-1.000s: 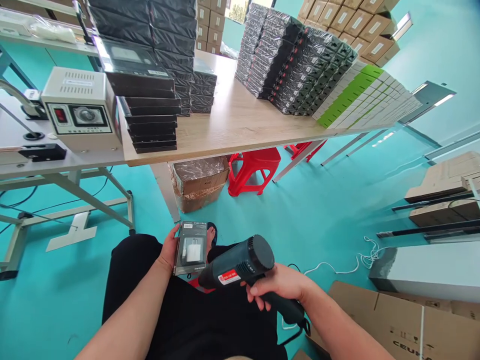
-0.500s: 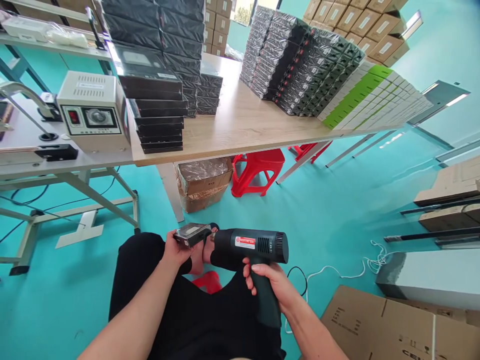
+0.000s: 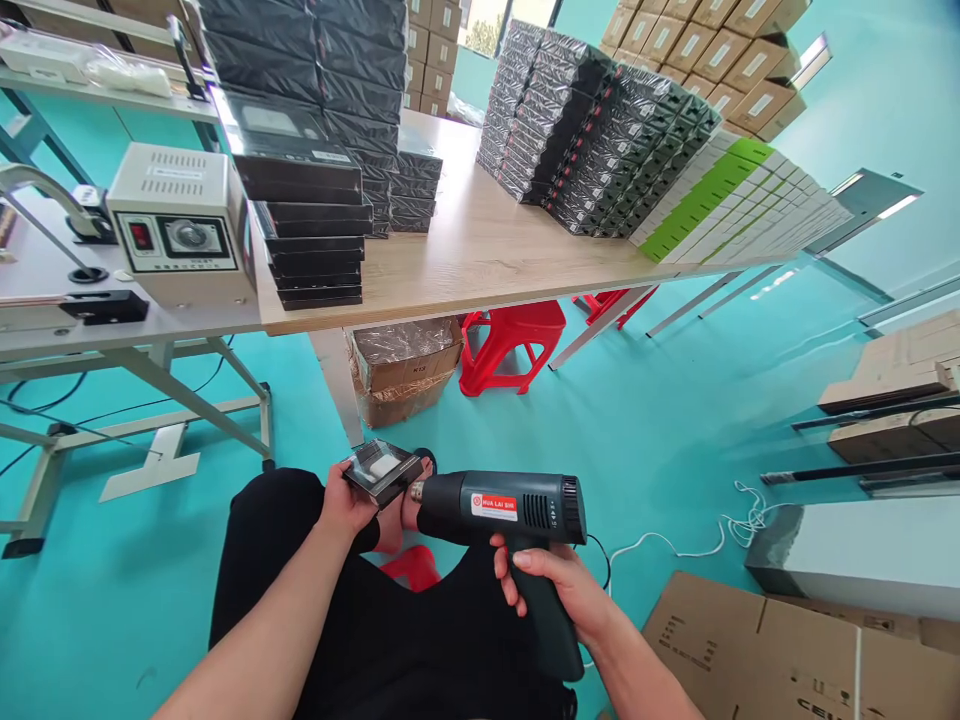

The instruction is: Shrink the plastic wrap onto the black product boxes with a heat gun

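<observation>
A small dark box in clear film (image 3: 384, 468) is held by its left end in my left hand (image 3: 348, 502), above my lap. Its upper face, with a pale patch, tilts toward me. My right hand (image 3: 551, 578) is wrapped round the handle of a dark heat gun (image 3: 502, 503). The gun's metal nozzle points left at the near right corner of the box, with at most a small gap; I cannot tell whether they touch.
A wooden table (image 3: 457, 262) ahead bears stacks of black film-wrapped boxes (image 3: 315, 240) and white-and-green boxes (image 3: 720, 200). A beige control unit (image 3: 180, 215) stands at left. Below are a red stool (image 3: 510, 340) and an open carton (image 3: 409, 375); a large cardboard box (image 3: 750, 640) lies at right.
The box has tilted so more of its upper face shows. The heat gun has shifted slightly down and to the right, and its nozzle has come into fuller view.
</observation>
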### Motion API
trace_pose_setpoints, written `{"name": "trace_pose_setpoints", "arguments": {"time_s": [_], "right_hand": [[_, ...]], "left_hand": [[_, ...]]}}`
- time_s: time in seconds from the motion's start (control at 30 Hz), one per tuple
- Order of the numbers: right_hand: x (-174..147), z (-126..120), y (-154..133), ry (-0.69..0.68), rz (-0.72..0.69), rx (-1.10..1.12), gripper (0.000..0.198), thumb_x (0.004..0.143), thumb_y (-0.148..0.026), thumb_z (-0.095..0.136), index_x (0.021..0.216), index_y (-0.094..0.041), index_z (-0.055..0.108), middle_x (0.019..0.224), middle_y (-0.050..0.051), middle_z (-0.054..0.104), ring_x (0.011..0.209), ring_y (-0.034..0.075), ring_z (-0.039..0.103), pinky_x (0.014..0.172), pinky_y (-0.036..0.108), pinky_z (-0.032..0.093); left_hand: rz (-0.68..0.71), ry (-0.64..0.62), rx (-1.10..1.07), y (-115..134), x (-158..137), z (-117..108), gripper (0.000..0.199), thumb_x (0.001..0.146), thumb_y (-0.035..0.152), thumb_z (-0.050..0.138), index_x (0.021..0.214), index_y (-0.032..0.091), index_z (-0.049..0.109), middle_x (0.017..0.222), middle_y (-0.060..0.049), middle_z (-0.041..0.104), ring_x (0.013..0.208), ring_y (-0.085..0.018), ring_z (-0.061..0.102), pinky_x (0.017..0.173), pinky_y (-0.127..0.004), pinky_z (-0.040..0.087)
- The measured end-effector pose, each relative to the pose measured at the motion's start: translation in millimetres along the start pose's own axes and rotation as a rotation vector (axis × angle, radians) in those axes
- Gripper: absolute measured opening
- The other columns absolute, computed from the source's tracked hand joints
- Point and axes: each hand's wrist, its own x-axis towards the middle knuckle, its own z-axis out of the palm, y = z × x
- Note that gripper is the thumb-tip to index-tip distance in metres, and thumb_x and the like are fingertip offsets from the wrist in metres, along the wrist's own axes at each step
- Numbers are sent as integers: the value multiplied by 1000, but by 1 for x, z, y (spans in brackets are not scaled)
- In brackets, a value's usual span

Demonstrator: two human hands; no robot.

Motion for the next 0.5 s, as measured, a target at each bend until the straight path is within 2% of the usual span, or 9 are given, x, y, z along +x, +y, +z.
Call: {"name": "trace_pose_setpoints", "arguments": {"time_s": [0.1,0.17,0.37,0.43,0.5], "right_hand": [[9,6,-1,113,-50,49,28,78,-26,60,102,-12,64,82,9,66,61,16,60,52,27,48],[16,10,-2,124,-57,66,28,77,-27,60,100,-11,64,81,8,66,61,16,60,51,27,48],[6,5,-2,2,-31,38,31,78,-25,58,104,-10,63,82,9,65,60,15,61,50,25,48],[-4,-4,-1,-85,9,39,33,78,-25,56,106,-9,62,82,10,65,59,15,61,48,23,47],[-13,-16,-1,-191,98,21,36,75,-25,57,106,-7,62,80,10,66,57,15,62,46,22,46]], "left_hand": [[-20,-26,30,-2,-1,1,21,73,27,58,89,15,61,85,-11,70,79,-30,68,77,-51,53],[-20,-34,47,-3,0,1,21,72,26,57,90,15,61,84,-11,70,79,-30,68,78,-51,53],[14,-30,-2,6,0,-9,29,64,20,49,89,14,60,80,-11,67,73,-29,67,67,-47,55],[-61,-116,-5,9,-4,-9,32,61,22,48,90,13,60,76,-11,64,68,-28,64,61,-44,54],[-204,-275,17,9,-8,-6,41,63,25,50,99,10,60,77,-11,61,65,-24,61,56,-37,52]]}}
